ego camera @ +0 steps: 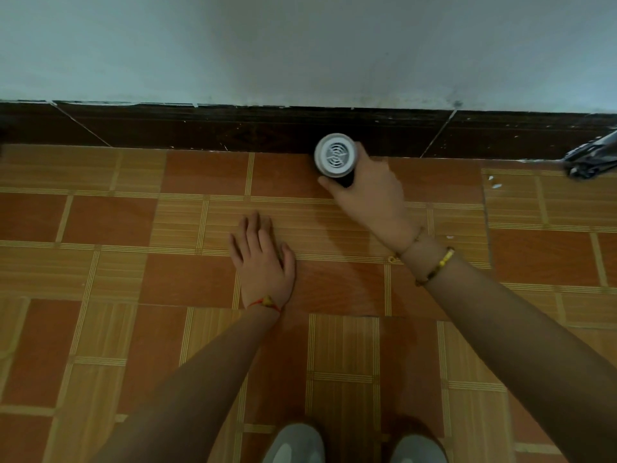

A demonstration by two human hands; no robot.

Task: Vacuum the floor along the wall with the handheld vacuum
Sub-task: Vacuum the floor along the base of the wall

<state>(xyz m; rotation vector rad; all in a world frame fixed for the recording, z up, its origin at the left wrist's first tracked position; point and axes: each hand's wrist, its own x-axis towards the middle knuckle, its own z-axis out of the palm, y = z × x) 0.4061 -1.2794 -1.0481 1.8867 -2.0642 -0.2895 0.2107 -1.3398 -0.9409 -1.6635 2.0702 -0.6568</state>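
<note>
Against the dark brown skirting tile (267, 130) under the pale wall (300, 45), the white cylindrical handheld vacuum (335, 156) stands nozzle-down, its vented end facing up. Orange patterned floor tiles (100, 228) lie open on both sides. Its nozzle is hidden. The right hand (370, 195) curls around its body; the left hand (262, 259) hangs open, fingers spread, holding nothing. A dark object (591, 158) is cut off at right.

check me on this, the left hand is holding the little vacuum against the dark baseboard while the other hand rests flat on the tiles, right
Not quite: the head view shows the right hand gripping the handheld vacuum against the dark baseboard. The left hand is the one resting flat, fingers spread, on the tiled floor.
</note>
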